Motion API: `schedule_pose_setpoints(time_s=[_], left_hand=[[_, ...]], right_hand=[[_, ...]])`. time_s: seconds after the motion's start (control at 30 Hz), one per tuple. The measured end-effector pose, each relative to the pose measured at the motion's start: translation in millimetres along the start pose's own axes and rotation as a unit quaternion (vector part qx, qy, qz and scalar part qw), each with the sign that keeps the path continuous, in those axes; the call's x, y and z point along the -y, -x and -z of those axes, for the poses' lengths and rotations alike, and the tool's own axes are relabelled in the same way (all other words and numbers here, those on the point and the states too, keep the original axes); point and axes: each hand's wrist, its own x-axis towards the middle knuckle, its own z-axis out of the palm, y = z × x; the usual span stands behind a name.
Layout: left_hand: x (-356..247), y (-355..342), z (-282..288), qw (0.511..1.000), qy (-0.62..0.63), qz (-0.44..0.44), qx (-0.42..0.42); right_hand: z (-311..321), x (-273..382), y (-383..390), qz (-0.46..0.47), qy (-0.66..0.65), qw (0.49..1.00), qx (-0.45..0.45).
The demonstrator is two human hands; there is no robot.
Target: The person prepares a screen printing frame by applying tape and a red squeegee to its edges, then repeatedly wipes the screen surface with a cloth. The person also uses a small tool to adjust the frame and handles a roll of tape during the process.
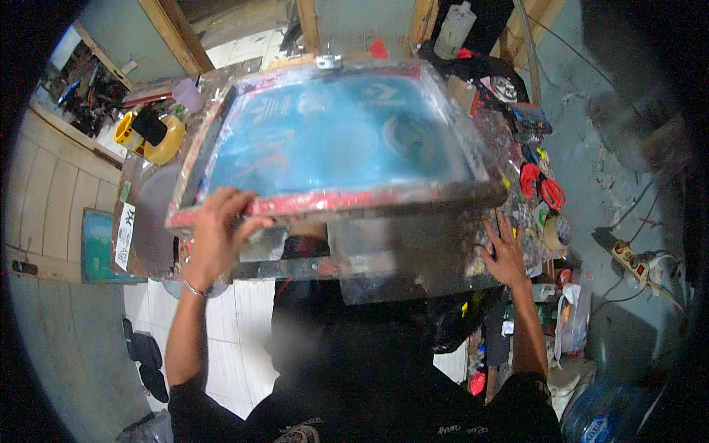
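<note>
A screen printing frame (369, 196) with blue mesh (317, 151) and pale designs slants over the worktable, its near edge raised. Its wooden sides are smeared with red and white. My left hand (218, 232) is closed around the near rail close to the left corner, a bracelet on that wrist. Beyond the frame's lower right corner, my right hand (505, 252) rests on the cluttered table edge, fingers spread and nothing in them. Under the raised rail, a dark flat board (402, 255) is partly visible; the frame hides the rest. A metal clamp (329, 62) sits at the far rail.
On the left stand a yellow container (166, 140) and a yellow tape roll (127, 131). Red cord (550, 193) and a tape roll (557, 232) lie along the right edge. A white bottle (455, 31) is at the back. A power strip (630, 260) hangs by the right wall.
</note>
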Motion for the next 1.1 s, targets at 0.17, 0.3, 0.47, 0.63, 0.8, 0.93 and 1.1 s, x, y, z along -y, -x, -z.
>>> schedule_pose_setpoints(time_s=[0.17, 0.3, 0.47, 0.63, 0.8, 0.93, 1.1], left_hand=[[-12.0, -30.2, 35.5, 1.0, 0.001, 0.006, 0.011], [-16.7, -31.7, 37.2, 0.999, 0.026, 0.028, 0.023], [-12.3, -20.1, 26.3, 0.999, 0.015, 0.026, 0.037], [2.1, 0.3, 0.0, 1.0, -0.012, -0.004, 0.017], [19.0, 24.3, -38.8, 0.999, -0.016, -0.008, 0.037], [34.0, 38.2, -66.1, 0.998, -0.013, 0.005, 0.059], [45.5, 47.3, -82.9, 0.998, 0.002, 0.015, 0.064]], right_hand=[[1.8, 13.7, -11.9, 0.011, 0.023, 1.0, -0.002], [0.4, 26.9, -18.3, 0.016, 0.018, 1.0, -0.015], [4.7, 42.7, -25.9, 0.028, 0.013, 0.999, -0.029], [-1.6, 52.2, -29.2, 0.016, 0.039, 0.999, -0.014], [8.0, 34.6, -29.1, 0.024, -0.078, 0.997, 0.014], [5.4, 7.4, -21.4, 0.023, -0.146, 0.986, -0.079], [10.9, 10.8, -31.2, -0.003, -0.084, 0.995, -0.049]])
